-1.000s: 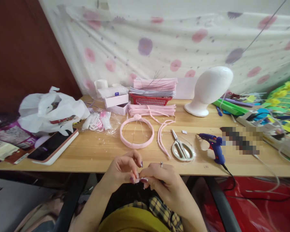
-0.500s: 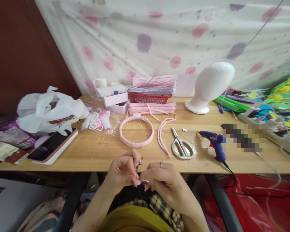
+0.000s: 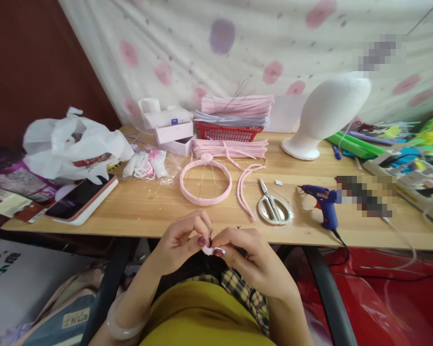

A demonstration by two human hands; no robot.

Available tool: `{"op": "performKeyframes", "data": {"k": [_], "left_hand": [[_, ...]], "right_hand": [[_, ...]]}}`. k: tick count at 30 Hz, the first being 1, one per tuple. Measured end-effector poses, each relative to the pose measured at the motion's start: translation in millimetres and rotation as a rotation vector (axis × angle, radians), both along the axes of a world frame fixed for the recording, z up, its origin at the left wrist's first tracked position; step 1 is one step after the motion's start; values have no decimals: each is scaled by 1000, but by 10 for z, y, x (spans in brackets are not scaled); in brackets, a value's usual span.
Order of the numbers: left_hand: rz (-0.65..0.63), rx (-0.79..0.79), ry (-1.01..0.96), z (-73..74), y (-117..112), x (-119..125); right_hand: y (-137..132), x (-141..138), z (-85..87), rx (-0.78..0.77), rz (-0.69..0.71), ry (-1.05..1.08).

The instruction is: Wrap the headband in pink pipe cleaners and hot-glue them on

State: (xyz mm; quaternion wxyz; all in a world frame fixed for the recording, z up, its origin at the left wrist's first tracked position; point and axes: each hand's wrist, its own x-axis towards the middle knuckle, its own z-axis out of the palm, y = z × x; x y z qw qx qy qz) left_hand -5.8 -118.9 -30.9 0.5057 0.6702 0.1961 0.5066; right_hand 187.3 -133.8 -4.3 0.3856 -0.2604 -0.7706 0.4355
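Note:
Between my fingertips, just off the table's front edge, is a small curled piece of pink pipe cleaner [image 3: 208,250]. My left hand [image 3: 184,245] pinches it between thumb and index finger. My right hand [image 3: 250,254], with a ring on one finger, pinches its other side; the fingers partly cover the piece. Beyond the hands lies a pink pipe-cleaner hoop [image 3: 205,199] with a pink coil at its far side and thin wires across it. Bent pink pipe cleaners [image 3: 241,192] rest to its right, beside scissors [image 3: 273,209] with pale green handles.
A blue glue gun [image 3: 324,199] with a cord lies at the right. Behind stand a white foam head [image 3: 324,115] and a red basket [image 3: 227,133] under pipe-cleaner bundles. At the left are a phone [image 3: 82,199], a white plastic bag [image 3: 75,144] and a packet of beads [image 3: 149,166].
The view has tilted down. Both hands stay together at the pink piece; my left thumb now lies over it, and the fingers have shifted slightly around it.

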Motion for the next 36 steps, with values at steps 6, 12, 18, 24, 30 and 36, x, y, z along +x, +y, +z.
{"op": "performKeyframes", "data": {"k": [6,12,18,24,30,36], "left_hand": [[-76,-87,-98,-54,0,47],[-26,-172,-118,-63,-13,77],[66,-193,-80,-75,-5,86],[206,-185,-4,56,-12,69],[267,-202,-35,108,-66,73],[320,-323,-299,173,-99,111]], "right_hand": [[14,-11,-6,-27,26,0],[14,-29,-20,-80,21,15],[-1,-54,-3,-139,19,33],[0,-45,-19,-178,3,3],[5,-44,-46,-171,-35,-53],[-8,-53,-75,-186,-76,-80]]}}
